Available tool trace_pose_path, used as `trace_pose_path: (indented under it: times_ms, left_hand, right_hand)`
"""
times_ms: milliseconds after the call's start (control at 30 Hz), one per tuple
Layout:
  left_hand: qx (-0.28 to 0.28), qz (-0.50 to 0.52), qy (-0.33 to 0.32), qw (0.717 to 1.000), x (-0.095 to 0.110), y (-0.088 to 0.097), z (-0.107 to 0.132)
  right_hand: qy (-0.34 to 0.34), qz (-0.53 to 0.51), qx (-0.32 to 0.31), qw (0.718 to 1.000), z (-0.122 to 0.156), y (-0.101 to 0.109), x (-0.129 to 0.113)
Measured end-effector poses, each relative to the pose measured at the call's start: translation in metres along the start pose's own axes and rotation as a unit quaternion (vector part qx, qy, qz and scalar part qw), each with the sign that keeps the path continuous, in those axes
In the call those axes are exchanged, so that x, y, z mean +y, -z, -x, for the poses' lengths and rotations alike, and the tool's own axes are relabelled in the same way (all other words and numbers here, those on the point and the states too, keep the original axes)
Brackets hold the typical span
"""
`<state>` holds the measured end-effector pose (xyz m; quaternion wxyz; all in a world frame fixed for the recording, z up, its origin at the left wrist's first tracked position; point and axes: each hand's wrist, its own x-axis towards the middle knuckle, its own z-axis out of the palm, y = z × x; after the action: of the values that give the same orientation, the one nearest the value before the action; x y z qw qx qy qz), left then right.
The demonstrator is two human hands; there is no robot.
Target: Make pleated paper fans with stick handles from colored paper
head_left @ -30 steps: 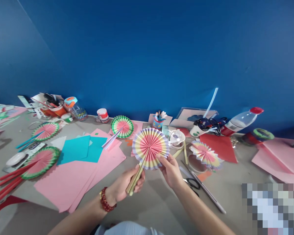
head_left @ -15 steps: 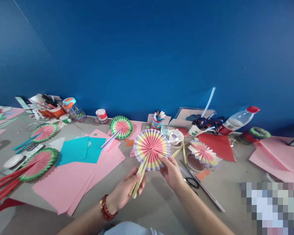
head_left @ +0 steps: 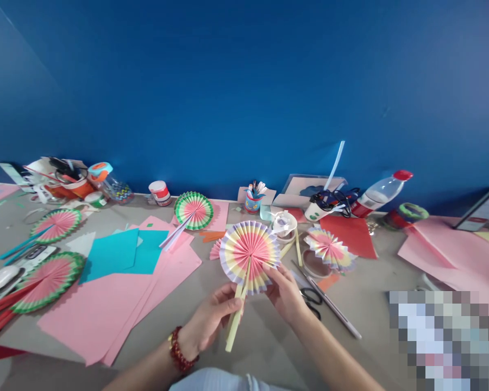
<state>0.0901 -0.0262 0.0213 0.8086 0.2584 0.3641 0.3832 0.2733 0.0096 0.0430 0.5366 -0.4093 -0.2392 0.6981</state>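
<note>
A round pleated paper fan (head_left: pixel 248 247), pink at its core with yellow and lilac rings, is held up above the grey table. Its pale yellow handle strips (head_left: pixel 234 323) slant down toward me. My left hand (head_left: pixel 218 315), with a red bead bracelet at the wrist, is closed around these strips. My right hand (head_left: pixel 283 290) pinches the fan's lower right edge; its fingertips behind the paper are hidden. Just right of that hand lie black-handled scissors (head_left: pixel 312 301) and a long slim grey tool (head_left: pixel 334 307).
Pink sheets (head_left: pixel 93 317) and blue sheets (head_left: pixel 118 250) cover the left side, near green-edged fans (head_left: pixel 194 210). Behind the held fan stand a tape roll (head_left: pixel 284 222) and a blue pot (head_left: pixel 252 203). Another fan (head_left: pixel 330 248), red paper (head_left: pixel 350 236) and a bottle (head_left: pixel 381 195) are at right.
The fan's handle strips have swung together and hang more upright, looking like one narrow handle. My left hand has shifted on them. The whole view has turned slightly right.
</note>
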Motion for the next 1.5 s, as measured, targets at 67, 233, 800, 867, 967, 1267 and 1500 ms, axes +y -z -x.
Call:
trace_pose_path:
  times_ms: [67, 233, 800, 867, 967, 1267, 1500]
  left_hand:
    - [0.006, -0.002, 0.001, 1.0, 0.001, -0.002, 0.0]
    - [0.002, -0.058, -0.042, 0.997, 0.003, -0.011, -0.001]
    - [0.075, -0.093, -0.123, 0.985, 0.015, -0.008, -0.008]
    - [0.077, -0.061, -0.114, 0.989, 0.016, -0.01, -0.008]
    - [0.073, -0.013, -0.118, 0.99, 0.017, -0.018, -0.008]
    - [0.052, -0.019, -0.122, 0.991, 0.01, -0.024, -0.01]
    - [0.065, -0.081, -0.123, 0.987, 0.01, -0.013, -0.006]
  right_hand:
    - [0.0, 0.0, -0.002, 1.0, 0.002, 0.001, 0.002]
    - [0.012, 0.019, -0.037, 0.999, 0.006, 0.005, 0.006]
    - [0.035, 0.104, -0.071, 0.991, 0.008, 0.026, 0.008]
    - [0.037, 0.089, -0.08, 0.992, 0.01, 0.024, 0.01]
    - [0.025, 0.074, -0.104, 0.992, 0.015, 0.018, 0.015]
    - [0.041, 0.13, -0.062, 0.989, 0.02, 0.015, 0.025]
    - [0.066, 0.162, -0.066, 0.982, 0.026, 0.019, 0.021]
